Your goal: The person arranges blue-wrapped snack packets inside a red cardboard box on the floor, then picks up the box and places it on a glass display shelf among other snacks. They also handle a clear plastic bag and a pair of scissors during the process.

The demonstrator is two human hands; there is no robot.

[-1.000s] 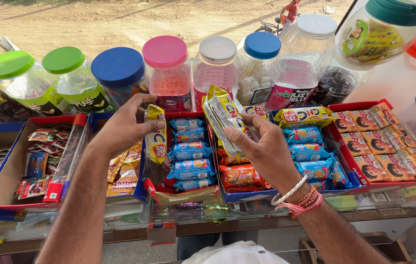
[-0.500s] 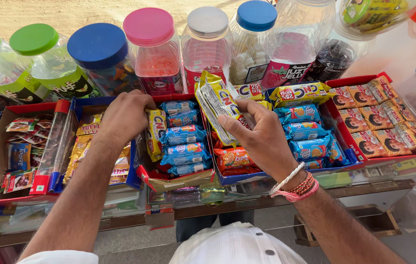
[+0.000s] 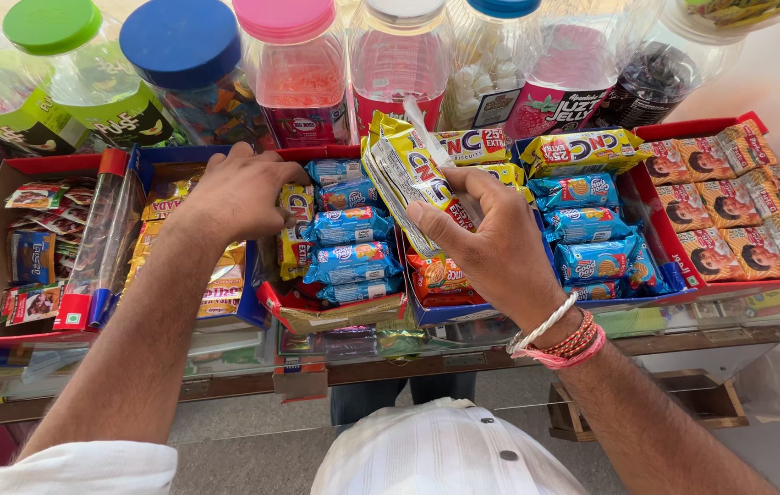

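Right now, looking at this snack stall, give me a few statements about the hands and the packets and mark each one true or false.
1. The right hand holds a stack of yellow packets. True.
2. The left hand is lifting a jar by its lid. False: it rests down in the boxes, touching a yellow packet beside the blue biscuit packs.
3. The right wrist wears bracelets. True.
4. The pink-lidded jar lies on its side. False: it stands upright behind the boxes.
5. The red tray at the right holds brown-and-gold packets. True.
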